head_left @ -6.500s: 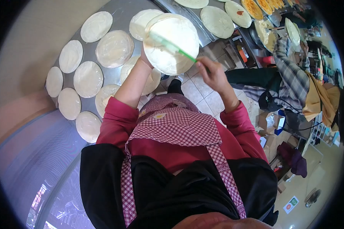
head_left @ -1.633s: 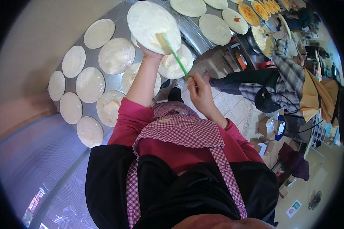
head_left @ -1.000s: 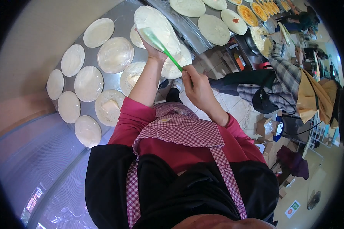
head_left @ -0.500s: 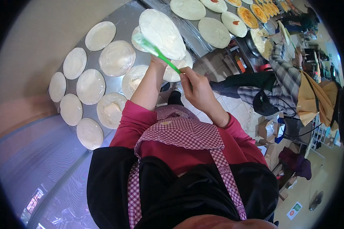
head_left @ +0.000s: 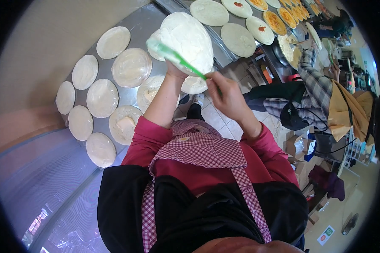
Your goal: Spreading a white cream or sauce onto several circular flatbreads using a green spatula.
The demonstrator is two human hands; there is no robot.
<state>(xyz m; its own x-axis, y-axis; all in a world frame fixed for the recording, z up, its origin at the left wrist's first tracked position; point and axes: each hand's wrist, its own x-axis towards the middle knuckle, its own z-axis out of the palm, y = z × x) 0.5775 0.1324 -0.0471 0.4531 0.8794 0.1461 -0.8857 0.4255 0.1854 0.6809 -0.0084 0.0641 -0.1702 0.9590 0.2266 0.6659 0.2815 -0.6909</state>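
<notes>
A round of flat dough [head_left: 188, 36] coated with white spread is raised above the metal table, tilted toward me. My left hand [head_left: 175, 70] carries it from beneath; the dough hides most of the fingers. In my right hand [head_left: 228, 95] is a spatula [head_left: 191, 68] with a green handle, gripped near its end by closed fingers. Its pale, smeared head lies across the lower left edge of the raised round. Below my left forearm, one dough round [head_left: 144, 93] bears a lump of spread, and a neighbouring round [head_left: 124, 131] bears another.
Several pale rounds [head_left: 102, 98] cover the metal table [head_left: 133, 27] on the left. A second counter at the upper right holds plain and orange-topped rounds [head_left: 275, 23]. A person in a checked shirt [head_left: 310, 78] works by a large bowl [head_left: 288, 50]. Boxes [head_left: 297, 145] stand on the floor.
The raised dough round has shifted slightly right and turned more toward me. My right hand has moved a little right and down with the spatula, whose head remains over the round's left side.
</notes>
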